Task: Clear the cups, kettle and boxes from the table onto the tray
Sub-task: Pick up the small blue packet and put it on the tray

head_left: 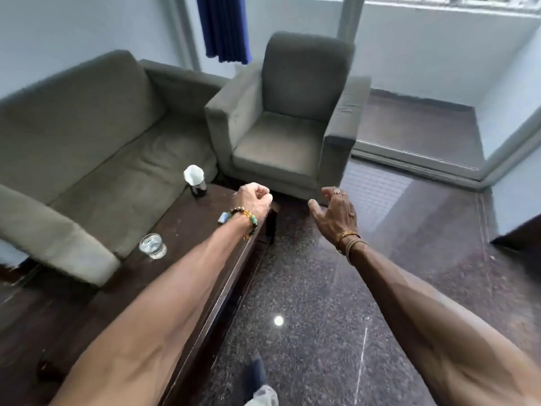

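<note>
A dark wooden coffee table (181, 230) runs from the lower left toward the middle. On it stand a clear glass cup (152, 246) near its left edge and a dark holder with white tissue (195, 180) at its far end. A small light box (224, 217) peeks out beside my left wrist. My left hand (254, 199) hovers over the table's far right corner with fingers curled, holding nothing. My right hand (333, 210) is stretched out over the floor, fingers relaxed and empty. No tray or kettle is in view.
A grey sofa (96, 148) lines the table's left side and a grey armchair (289, 118) stands past its far end. Dark speckled floor (322, 303) spreads to the right. A sliding door track (415, 162) and blue curtain (224, 27) lie beyond.
</note>
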